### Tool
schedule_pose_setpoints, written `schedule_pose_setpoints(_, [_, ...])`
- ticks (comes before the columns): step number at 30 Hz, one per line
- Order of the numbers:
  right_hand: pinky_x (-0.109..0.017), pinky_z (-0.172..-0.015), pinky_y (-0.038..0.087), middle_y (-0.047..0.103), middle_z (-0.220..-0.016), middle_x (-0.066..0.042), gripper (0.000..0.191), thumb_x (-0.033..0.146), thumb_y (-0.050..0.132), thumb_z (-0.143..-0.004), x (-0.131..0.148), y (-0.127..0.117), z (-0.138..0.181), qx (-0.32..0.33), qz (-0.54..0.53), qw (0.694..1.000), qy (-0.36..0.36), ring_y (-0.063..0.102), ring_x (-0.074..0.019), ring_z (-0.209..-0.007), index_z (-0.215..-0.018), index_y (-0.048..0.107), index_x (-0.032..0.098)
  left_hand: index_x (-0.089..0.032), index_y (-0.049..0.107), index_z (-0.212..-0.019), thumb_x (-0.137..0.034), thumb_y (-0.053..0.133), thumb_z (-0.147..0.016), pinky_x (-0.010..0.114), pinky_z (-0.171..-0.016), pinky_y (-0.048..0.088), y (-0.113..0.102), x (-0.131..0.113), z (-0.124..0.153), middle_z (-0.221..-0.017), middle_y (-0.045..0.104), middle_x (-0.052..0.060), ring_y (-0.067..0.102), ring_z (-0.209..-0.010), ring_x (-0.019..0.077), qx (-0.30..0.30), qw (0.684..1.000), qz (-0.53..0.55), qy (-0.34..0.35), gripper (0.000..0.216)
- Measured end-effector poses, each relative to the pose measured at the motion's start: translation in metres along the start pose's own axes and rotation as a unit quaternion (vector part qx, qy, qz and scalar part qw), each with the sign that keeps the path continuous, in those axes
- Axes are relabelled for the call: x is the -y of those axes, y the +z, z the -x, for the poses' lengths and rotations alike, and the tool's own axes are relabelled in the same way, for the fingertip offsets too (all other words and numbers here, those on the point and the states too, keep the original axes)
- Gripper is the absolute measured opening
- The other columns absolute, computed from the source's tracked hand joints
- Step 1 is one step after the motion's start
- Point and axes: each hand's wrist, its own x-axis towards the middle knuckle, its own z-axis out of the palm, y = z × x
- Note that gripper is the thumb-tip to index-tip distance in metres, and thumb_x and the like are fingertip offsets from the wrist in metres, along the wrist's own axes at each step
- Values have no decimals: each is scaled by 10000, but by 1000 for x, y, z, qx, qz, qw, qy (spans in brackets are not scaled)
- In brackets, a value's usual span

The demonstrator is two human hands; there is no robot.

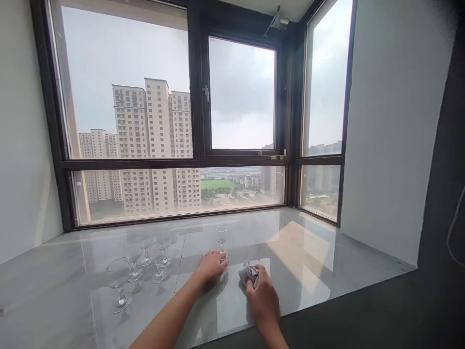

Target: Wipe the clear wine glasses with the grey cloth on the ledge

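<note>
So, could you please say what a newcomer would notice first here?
Probably the dark-framed corner window across the top, with pale high-rise towers outside its left pane. Below, clear stemmed glasses stand left on the glossy grey sill, and the right hand holds a crumpled grey cloth near the middle.

Bay window with dark brown frame [196, 121]; handle [206, 93] on the smaller upper sash, side pane [325, 87] set at an angle on the right. Pale walls [385, 121] flank the recess. Sill [47, 281]: grey, glossy, mirroring the window (one warm-toned patch [296, 249] toward the right). Dark grey surface [363, 315] below its edge. Outside: beige high-rise towers [157, 126], green field [218, 184], cloudy sky [240, 92]. Light: daylight.
</note>
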Motion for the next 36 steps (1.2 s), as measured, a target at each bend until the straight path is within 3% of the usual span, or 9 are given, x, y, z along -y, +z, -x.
schedule_pose_setpoints(4, [-311,-694,465,653,-1233,-111,610,219,411,-926,-2,3,3,-12,4,1000,-21,665,-263,-1022,-1517,261,224,-283,609,-1322,-405,477,-906,536,-1151,265,-3,13,58,-1470,547,95,421,-1402,307,-48,998,-16,24,454])
schedule_pose_setpoints(8, [-278,-564,427,648,-1199,-86,719,211,336,-962,-5,4,7,-26,5,997,-74,674,-247,-915,-1587,-4,316,-284,648,-1254,-321,518,-872,489,-1130,318,-8,37,133,-1397,610,84,501,-1333,282,-101,995,-24,6,405])
schedule_pose_setpoints(12, [-252,-491,391,656,-1119,-80,723,198,301,-975,-5,4,9,-28,0,993,-116,661,-223,-782,-1588,-59,326,-279,690,-1161,-288,520,-858,445,-1113,360,-18,71,189,-1340,650,70,528,-1307,271,-120,992,-8,-32,348])
schedule_pose_setpoints(16, [-237,-485,410,660,-1108,-71,702,207,277,-991,-4,5,8,-30,-14,990,-135,666,-216,-793,-1585,-66,357,-284,699,-1112,-366,555,-840,439,-1108,379,-23,111,219,-1323,664,67,534,-1309,292,-142,986,37,-80,319])
schedule_pose_setpoints(21, [-225,-500,434,671,-1049,-39,748,182,302,-976,-4,5,8,-38,-16,988,-146,666,-202,-780,-1578,-100,371,-272,600,-853,-434,547,-813,342,-935,495,-27,143,229,-1145,731,35,641,-1152,269,-224,961,99,-131,175])
schedule_pose_setpoints(23, [-223,-497,431,670,-1049,-38,758,180,311,-974,-4,4,8,-43,-13,988,-146,667,-201,-785,-1576,-110,368,-269,542,-833,-459,550,-798,334,-870,511,-30,148,226,-1105,731,31,680,-1043,260,-253,944,126,-173,193])
schedule_pose_setpoints(28, [-237,-509,430,661,-1098,-47,751,180,291,-976,-4,5,7,-39,1,990,-137,668,-208,-822,-1572,-126,365,-241,513,-991,-514,659,-671,372,-877,526,-25,152,204,-1022,738,86,693,-1034,288,-316,880,286,-209,446])
schedule_pose_setpoints(31, [-256,-546,453,657,-1141,-50,752,187,293,-967,-4,7,7,-35,7,991,-129,667,-220,-864,-1576,-112,361,-198,483,-1164,-513,707,-619,375,-850,543,-20,146,191,-976,751,94,703,-1017,285,-310,845,388,-199,668])
schedule_pose_setpoints(36, [-281,-572,460,655,-1172,-65,735,227,308,-957,-4,7,8,-24,-6,993,-115,665,-246,-928,-1587,-58,329,-153,528,-1229,-643,584,-725,368,-701,530,-23,114,177,-752,700,18,687,-730,244,-308,866,356,-169,705])
